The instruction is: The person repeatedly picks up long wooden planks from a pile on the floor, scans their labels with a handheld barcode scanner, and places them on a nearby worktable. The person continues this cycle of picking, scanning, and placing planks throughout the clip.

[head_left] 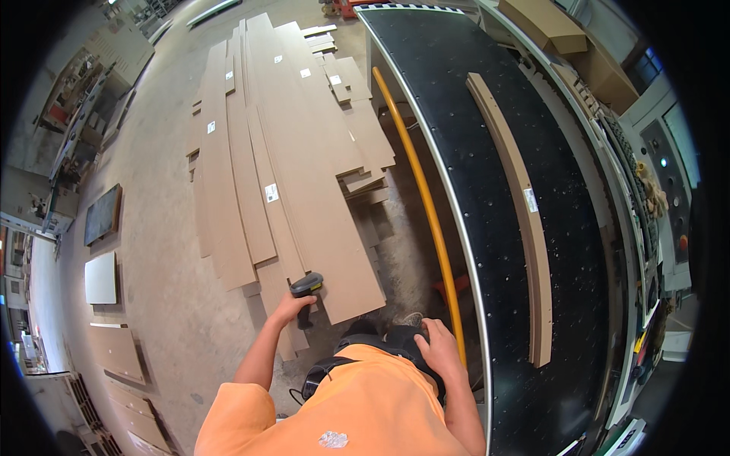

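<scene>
My left hand (pixel 295 309) is closed round the grip of a dark handheld barcode scanner (pixel 307 284). The scanner's head is over the near end of a large stack of brown panels (pixel 304 182), several of which bear white labels. My right hand (pixel 435 343) hangs by my right thigh with its fingers partly apart and nothing in it, close to an orange-yellow rail (pixel 420 178). On the black machine table (pixel 487 251) to the right lies a long, narrow brown board (pixel 521 205) with a white label on its upper face.
Cardboard boxes (pixel 544 24) stand at the far right, beyond the table. A machine with a control panel (pixel 669 178) is at the right edge. More boards (pixel 116 351) and a white panel (pixel 100 278) rest on the floor to the left, with workbenches behind them.
</scene>
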The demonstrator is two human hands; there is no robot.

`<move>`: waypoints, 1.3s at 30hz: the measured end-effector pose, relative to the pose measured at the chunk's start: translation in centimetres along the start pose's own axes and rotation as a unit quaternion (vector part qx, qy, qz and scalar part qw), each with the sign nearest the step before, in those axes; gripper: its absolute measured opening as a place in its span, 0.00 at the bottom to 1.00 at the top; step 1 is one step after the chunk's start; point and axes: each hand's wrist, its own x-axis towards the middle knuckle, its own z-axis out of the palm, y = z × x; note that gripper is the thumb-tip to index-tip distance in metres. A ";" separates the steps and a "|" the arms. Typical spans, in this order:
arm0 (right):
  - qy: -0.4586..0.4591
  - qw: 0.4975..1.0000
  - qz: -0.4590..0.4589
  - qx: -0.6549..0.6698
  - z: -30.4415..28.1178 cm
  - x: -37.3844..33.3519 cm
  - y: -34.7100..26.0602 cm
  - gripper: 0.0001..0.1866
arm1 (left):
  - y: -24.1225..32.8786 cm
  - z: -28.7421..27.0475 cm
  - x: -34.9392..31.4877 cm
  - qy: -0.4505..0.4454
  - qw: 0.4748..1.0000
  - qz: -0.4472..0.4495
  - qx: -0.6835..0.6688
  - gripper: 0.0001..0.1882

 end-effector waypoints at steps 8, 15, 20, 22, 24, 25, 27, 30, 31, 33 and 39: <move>0.098 0.993 -0.067 0.013 -12.8 -1.2 1.8 0.20 | 1.7 1.1 -0.7 0.028 0.999 -0.016 0.020 0.17; 0.248 0.969 0.023 -0.007 -22.5 -4.9 7.3 0.19 | 3.6 2.7 -1.2 0.092 0.993 -0.050 0.053 0.17; 0.250 0.967 0.056 -0.003 -24.3 -5.6 10.4 0.20 | 3.0 3.2 -0.5 0.111 0.987 -0.041 0.109 0.21; 0.258 0.964 0.054 -0.009 -24.6 -5.4 11.3 0.19 | 2.7 3.2 -0.3 0.098 0.988 -0.038 0.113 0.25; 0.269 0.961 0.061 -0.011 -25.0 -5.1 11.9 0.19 | 2.7 3.0 -0.3 0.098 0.988 -0.032 0.119 0.24; 0.277 0.958 0.069 -0.007 -25.3 -5.1 12.1 0.19 | 2.8 2.9 -0.2 0.098 0.987 -0.029 0.123 0.23; 0.298 0.952 0.072 0.004 -26.3 -5.1 12.4 0.19 | 3.1 2.5 -0.1 0.090 0.990 -0.049 0.096 0.27; 0.364 0.927 0.077 -0.051 -30.1 -5.8 14.0 0.17 | 2.5 1.8 0.6 0.075 0.991 -0.095 0.063 0.31; 0.411 0.904 0.070 -0.092 -31.9 -6.1 14.9 0.17 | 1.8 1.5 0.7 0.089 0.988 -0.105 0.066 0.30; 0.522 0.832 0.084 -0.168 -36.8 -6.9 17.9 0.16 | 0.1 1.2 1.9 0.092 0.991 -0.079 0.064 0.28; 0.708 0.608 0.119 -0.339 -51.2 -9.9 29.7 0.19 | -0.7 1.8 7.2 -0.028 0.994 0.060 -0.085 0.27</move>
